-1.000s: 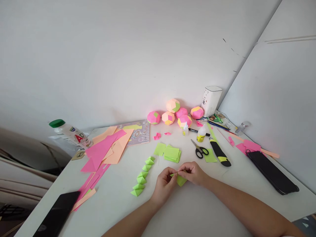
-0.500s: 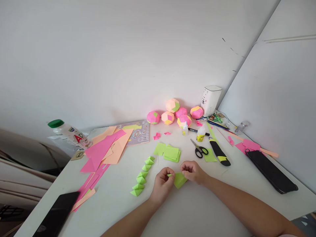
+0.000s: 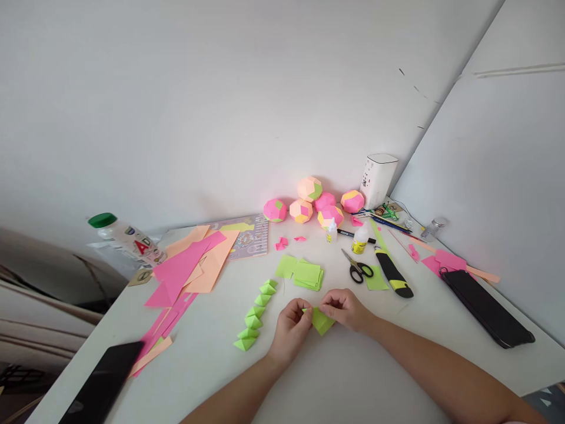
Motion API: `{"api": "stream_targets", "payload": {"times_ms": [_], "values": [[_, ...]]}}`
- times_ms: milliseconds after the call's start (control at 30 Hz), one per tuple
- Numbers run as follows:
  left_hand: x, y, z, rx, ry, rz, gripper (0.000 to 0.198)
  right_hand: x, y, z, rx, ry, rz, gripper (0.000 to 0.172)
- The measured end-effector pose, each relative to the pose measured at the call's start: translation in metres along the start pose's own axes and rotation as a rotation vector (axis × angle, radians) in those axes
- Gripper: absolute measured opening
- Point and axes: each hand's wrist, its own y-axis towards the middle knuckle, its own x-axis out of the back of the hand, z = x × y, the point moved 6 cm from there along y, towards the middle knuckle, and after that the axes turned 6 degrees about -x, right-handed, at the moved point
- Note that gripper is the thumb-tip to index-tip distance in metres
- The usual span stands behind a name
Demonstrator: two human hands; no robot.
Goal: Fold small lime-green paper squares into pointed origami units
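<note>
A white table (image 3: 212, 330) was set in the corner of pale walls (image 3: 198, 118), its surface strewn with coloured paper and craft tools. At the near middle of the table, a folded piece of green paper (image 3: 323, 324) was held between two bare hands. Its left corner was pinched by the left hand (image 3: 292, 324), the thumb pressed against curled fingers; its upper right edge was gripped by the right hand (image 3: 346, 309), thumb and forefinger drawn together and the other fingers bent. Only a narrow gap was left between the two grips, bridged by the paper. Whether the tabletop was touched by its lower corner could not be told. Folded green units (image 3: 253, 321) were lined up in a slanting row to the left, and a stack of green slips (image 3: 308, 274) was placed just beyond the hands. Black-handled scissors (image 3: 361, 271) and a black-and-yellow cutter (image 3: 392, 274) were laid to the right, while multicoloured paper balls (image 3: 301, 211) were grouped against the back wall.
</note>
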Motion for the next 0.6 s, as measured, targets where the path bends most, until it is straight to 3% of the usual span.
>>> {"api": "stream_targets", "payload": {"times_ms": [200, 600], "values": [[0.0045, -0.0001, -0.0061, -0.034, -0.011, -0.082, 0.028, 0.0038, 0.0003, -0.0002, -0.038, 0.103, -0.041, 0.026], [0.0010, 0.0014, -0.0099, -0.043, -0.087, -0.100, 0.031, 0.0062, 0.0015, -0.0035, -0.057, 0.160, -0.080, 0.029]]}}
